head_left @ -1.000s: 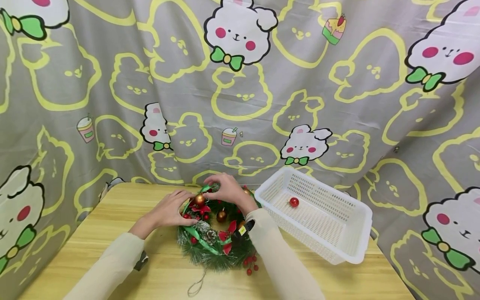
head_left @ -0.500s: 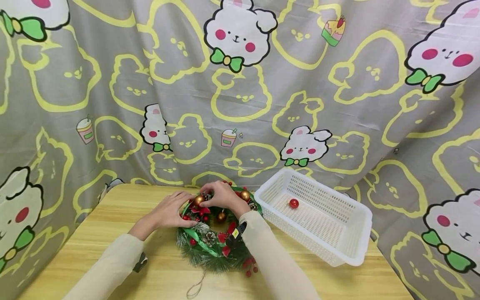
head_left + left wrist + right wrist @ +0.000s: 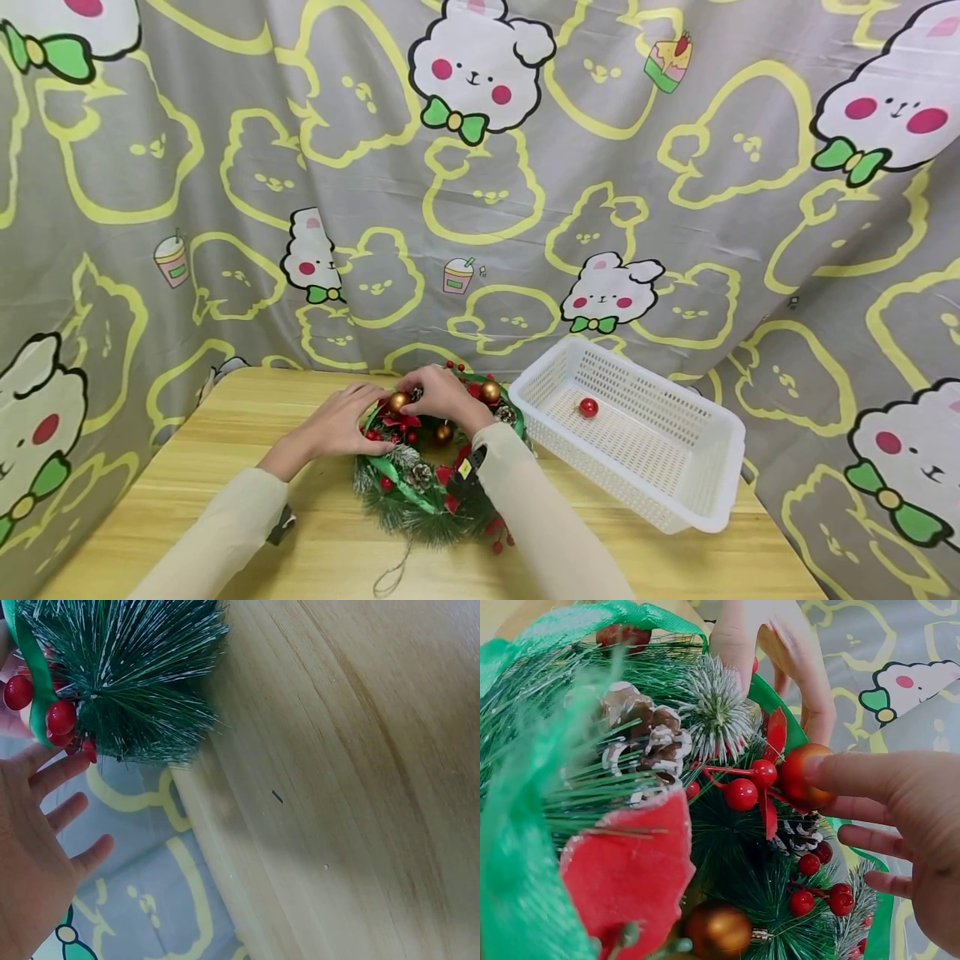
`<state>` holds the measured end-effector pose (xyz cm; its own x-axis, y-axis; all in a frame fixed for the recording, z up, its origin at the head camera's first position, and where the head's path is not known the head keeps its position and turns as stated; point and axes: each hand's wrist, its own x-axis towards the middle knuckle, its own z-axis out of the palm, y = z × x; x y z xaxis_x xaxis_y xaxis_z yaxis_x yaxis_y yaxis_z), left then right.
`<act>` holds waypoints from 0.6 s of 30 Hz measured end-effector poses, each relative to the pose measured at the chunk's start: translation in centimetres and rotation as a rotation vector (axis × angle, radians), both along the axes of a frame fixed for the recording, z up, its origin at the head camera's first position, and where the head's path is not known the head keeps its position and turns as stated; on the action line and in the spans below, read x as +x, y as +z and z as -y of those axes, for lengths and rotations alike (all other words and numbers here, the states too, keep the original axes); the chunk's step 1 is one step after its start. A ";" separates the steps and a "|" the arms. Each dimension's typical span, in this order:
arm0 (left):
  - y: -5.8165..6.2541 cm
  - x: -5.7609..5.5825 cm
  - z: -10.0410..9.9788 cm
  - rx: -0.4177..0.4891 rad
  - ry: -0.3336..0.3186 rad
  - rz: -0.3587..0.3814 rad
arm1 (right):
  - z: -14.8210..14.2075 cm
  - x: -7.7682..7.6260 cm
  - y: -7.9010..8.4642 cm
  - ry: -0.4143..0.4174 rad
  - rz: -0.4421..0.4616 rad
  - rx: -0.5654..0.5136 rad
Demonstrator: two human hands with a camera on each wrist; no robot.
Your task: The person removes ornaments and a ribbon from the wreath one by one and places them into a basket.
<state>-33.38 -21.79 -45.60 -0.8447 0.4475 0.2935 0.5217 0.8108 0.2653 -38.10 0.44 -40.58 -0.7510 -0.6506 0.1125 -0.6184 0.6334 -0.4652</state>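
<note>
A Christmas wreath lies on the table, trimmed with green ribbon, red berries, red petals and pine cones. My left hand grips its left edge, thumb in front and fingers round the outside; in the left wrist view the fingers are spread beside the berries. At the wreath's upper left, my right hand pinches a copper-coloured bauble. The right thumb presses on its face, while its fingertips are partly hidden behind it. Another copper bauble hangs at the inner opening, and a gold one sits at upper right.
To the right stands a white perforated plastic basket with one red bauble in it. A twine loop trails from the wreath's near side. Behind the wooden table hangs a patterned curtain.
My right hand has come down and slightly left from the wreath's far rim onto the copper bauble, uncovering the gold bauble at upper right. The left hand keeps its place.
</note>
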 end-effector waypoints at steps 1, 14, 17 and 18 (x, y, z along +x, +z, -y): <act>0.0 0.0 0.0 -0.001 -0.003 -0.004 | 0.0 0.0 0.0 0.002 -0.002 0.001; 0.3 0.2 -0.3 -0.017 -0.008 -0.027 | -0.9 -0.1 0.8 -0.033 -0.026 0.012; 0.3 0.2 -0.3 -0.018 -0.012 -0.030 | -1.4 -0.4 1.3 -0.034 -0.028 0.013; 0.4 0.2 -0.3 -0.017 -0.015 -0.030 | -1.6 -0.5 1.5 -0.035 -0.033 0.014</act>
<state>-33.15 -21.44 -45.22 -0.8289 0.4649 0.3111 0.5412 0.8073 0.2354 -38.57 2.02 -39.08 -0.7694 -0.6258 0.1283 -0.6105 0.6613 -0.4359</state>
